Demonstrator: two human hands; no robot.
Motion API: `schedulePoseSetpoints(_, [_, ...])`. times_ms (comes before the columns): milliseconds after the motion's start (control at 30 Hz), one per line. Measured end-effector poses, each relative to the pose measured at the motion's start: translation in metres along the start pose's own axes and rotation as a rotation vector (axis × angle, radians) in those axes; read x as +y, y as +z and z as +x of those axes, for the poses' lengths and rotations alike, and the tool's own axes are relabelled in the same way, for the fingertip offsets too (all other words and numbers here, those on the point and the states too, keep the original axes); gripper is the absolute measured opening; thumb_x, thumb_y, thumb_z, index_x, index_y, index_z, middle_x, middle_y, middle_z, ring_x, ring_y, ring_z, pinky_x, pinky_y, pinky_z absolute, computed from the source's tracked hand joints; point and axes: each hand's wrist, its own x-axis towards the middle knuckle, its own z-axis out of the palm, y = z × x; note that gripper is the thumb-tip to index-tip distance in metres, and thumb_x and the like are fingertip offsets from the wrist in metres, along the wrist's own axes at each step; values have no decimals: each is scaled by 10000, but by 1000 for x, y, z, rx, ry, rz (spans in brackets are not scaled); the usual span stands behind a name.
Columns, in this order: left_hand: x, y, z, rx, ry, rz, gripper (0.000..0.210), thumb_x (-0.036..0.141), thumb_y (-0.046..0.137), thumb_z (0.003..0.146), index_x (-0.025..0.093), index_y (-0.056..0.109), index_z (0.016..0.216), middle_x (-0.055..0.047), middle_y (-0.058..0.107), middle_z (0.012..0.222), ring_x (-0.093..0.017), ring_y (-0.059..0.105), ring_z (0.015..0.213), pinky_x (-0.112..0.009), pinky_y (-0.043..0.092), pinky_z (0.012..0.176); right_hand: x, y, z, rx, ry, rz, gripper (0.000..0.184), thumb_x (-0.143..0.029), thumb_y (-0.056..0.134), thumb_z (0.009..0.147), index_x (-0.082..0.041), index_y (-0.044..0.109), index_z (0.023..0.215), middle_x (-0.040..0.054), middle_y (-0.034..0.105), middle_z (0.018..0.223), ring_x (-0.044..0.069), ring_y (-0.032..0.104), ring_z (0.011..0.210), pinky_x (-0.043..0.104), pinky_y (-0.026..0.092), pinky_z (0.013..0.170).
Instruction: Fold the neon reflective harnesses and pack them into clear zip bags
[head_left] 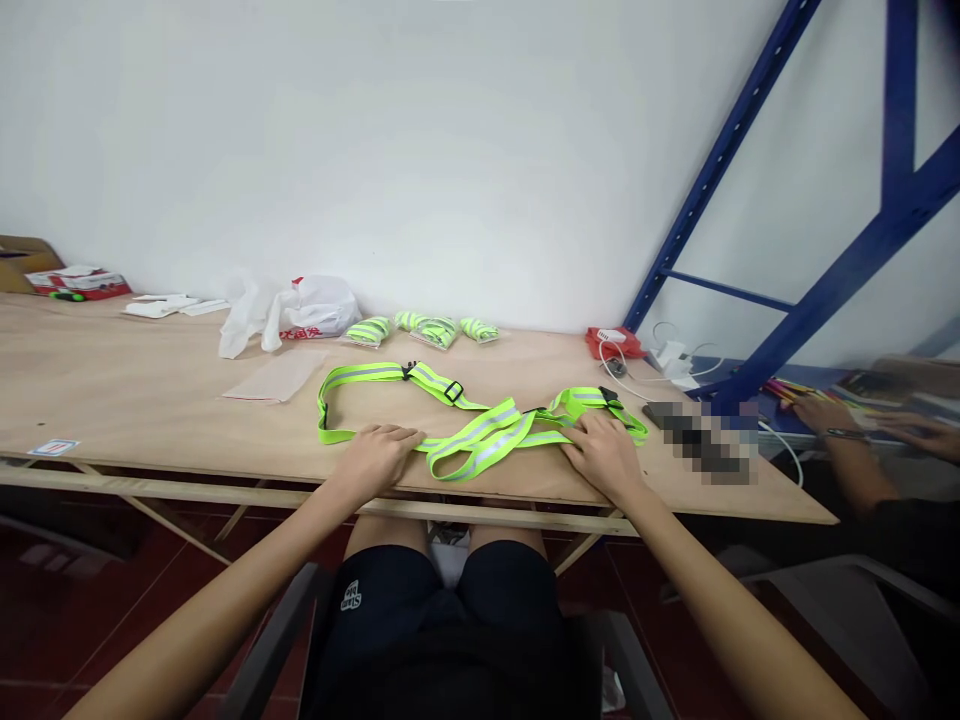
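A neon-yellow reflective belt (480, 437) with a silver stripe lies spread on the wooden table, its straps looping left and right and crossing in the middle. Black buckles and sliders sit along it. My left hand (379, 460) is closed on the lower strap, left of the crossing; its fingertips are partly hidden. On the other side, my right hand (606, 455) grips the strap near the right-hand loop, close to a black buckle (608, 396). Both forearms reach in over the table's front edge.
Several packed reflective bundles (435, 331) rest along the wall beside a white plastic bag (322, 305). A flat clear bag (276, 378) lies to the left. On the right are a red pouch (626, 345), white cables, a blurred dark object, a blue rack (821, 265) and another person's hands.
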Motion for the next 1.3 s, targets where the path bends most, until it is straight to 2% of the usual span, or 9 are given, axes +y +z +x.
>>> schedulePoseSetpoints(133, [-6,5,-22,-76,6,-85,540,474,305,1050,239,440,1517,-82,430,1560,-277,401,1444,-467,329,1159,-1,4,-21,-53,9,95,373,-323,462,978,-228,692,1256,126,691,1137,275,615,1036,393,404,909])
schedulePoseSetpoints(267, [-13,0,-33,-196,-73,-116,650,619,240,1022,304,240,1591,-57,250,1637,-299,227,1521,-557,164,1206,1,2,-46,-150,-18,305,606,-481,411,1004,-215,370,1547,134,507,1503,297,489,1361,442,436,1060])
schedulePoseSetpoints(367, [-20,-4,-31,-236,-127,-120,663,651,234,1008,332,208,1589,-60,213,1645,-314,184,1530,-593,126,1196,10,5,-61,-182,33,325,690,-508,407,998,-210,234,1596,145,416,1569,303,437,1418,477,443,1085])
schedulePoseSetpoints(533, [-28,-5,-28,-243,-157,-107,643,651,231,1008,362,188,1581,-51,200,1647,-312,172,1532,-607,128,1187,39,7,-71,-195,23,188,480,-324,399,978,-254,534,1433,112,537,1482,302,426,1428,563,352,1149])
schedulePoseSetpoints(733, [-26,-7,-30,-255,-168,-88,645,651,217,1009,358,188,1583,-52,204,1648,-319,176,1531,-614,143,1180,62,-9,-37,-265,-171,67,580,-15,502,702,-201,669,1225,123,489,1522,309,374,1453,551,318,1143])
schedulePoseSetpoints(833, [-26,-6,-30,-248,-165,-63,636,640,215,1015,356,192,1583,-54,219,1646,-311,194,1528,-604,159,1179,68,-15,-8,-290,-238,-17,454,8,506,729,-188,714,1082,134,549,1462,335,426,1399,550,306,1109])
schedulePoseSetpoints(933, [-27,-4,-30,-231,-160,-45,629,633,218,1017,358,199,1581,-54,236,1642,-304,208,1526,-591,168,1180,72,-20,9,-318,-285,-107,317,-10,463,829,-161,713,953,156,709,1157,300,595,1149,465,367,995])
schedulePoseSetpoints(1133, [-29,2,-31,-204,-159,-68,640,650,232,1007,364,217,1580,-47,238,1641,-311,209,1525,-595,149,1185,76,-19,-20,-195,-36,-198,201,-136,479,897,-162,658,986,170,704,1044,280,616,960,367,388,772])
schedulePoseSetpoints(1300, [-29,0,-30,-223,-174,-77,644,650,245,1003,365,227,1580,-38,227,1645,-312,205,1526,-603,151,1183,79,-9,-59,-262,321,-41,118,-277,482,907,-225,585,934,84,707,908,244,645,780,299,357,590])
